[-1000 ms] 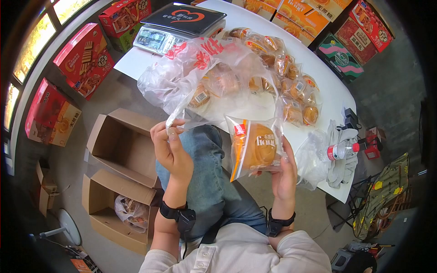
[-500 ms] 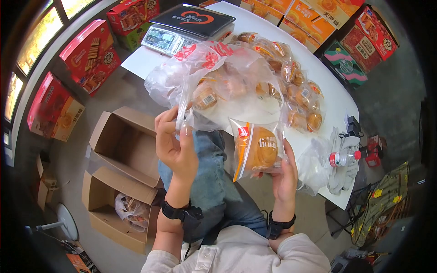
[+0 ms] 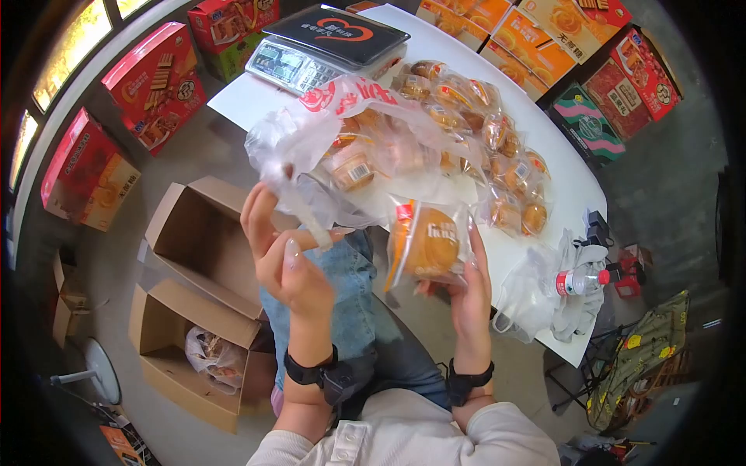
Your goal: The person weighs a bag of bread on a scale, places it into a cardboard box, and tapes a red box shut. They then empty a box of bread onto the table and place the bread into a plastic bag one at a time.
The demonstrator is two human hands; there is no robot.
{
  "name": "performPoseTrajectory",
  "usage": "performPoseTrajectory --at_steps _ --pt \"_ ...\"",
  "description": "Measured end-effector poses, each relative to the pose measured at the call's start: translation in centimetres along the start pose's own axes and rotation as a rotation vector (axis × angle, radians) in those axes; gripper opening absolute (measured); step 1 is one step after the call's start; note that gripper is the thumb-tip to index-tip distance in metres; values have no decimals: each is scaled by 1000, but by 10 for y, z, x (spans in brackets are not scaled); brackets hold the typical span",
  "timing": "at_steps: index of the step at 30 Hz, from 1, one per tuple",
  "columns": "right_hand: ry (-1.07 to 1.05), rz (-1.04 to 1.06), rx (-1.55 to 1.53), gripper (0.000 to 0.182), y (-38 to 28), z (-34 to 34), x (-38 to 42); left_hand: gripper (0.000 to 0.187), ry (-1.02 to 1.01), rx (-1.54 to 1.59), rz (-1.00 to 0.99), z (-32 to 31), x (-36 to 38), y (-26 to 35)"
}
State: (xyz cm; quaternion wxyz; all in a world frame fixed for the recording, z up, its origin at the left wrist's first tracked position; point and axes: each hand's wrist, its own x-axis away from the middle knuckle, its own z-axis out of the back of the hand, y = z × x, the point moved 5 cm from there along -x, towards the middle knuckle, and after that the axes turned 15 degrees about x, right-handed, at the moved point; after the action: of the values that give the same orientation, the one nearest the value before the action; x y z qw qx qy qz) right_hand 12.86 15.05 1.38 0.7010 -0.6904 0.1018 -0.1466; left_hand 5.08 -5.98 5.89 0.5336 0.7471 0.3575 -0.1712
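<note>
My left hand point(image 3: 291, 268) has its fingers curled around the handle of a thin plastic bag point(image 3: 291, 147) with red print, at the table's near edge. Wrapped buns, one with a barcode label point(image 3: 353, 168), show inside the bag's open mouth. In my right hand point(image 3: 470, 291) is a wrapped bun point(image 3: 431, 242) in a clear packet with an orange stripe, held up by its right side, just in front of the bag. More wrapped buns point(image 3: 503, 133) are heaped on the white table point(image 3: 575, 186) behind and to the right of the bag.
A scale point(image 3: 334, 39) stands at the table's back left. On the right lie a red-capped bottle point(image 3: 579, 281) and crumpled plastic bags point(image 3: 528, 295). Open cardboard boxes point(image 3: 206, 233) sit on the floor at left. Red cartons point(image 3: 155, 85) line the window side.
My left hand has moved slightly left and down, pulling the bag's handle with it. The bun in my right hand has shifted a little left. The view has shifted slightly.
</note>
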Motion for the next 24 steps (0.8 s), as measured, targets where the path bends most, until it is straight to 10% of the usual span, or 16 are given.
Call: performPoseTrajectory --at_steps 17,24 --pt "-514 95 124 48 25 -128 -105 41 -96 66 -88 7 15 6" --pt "-397 345 777 44 39 -132 -110 36 -66 79 -70 12 21 3"
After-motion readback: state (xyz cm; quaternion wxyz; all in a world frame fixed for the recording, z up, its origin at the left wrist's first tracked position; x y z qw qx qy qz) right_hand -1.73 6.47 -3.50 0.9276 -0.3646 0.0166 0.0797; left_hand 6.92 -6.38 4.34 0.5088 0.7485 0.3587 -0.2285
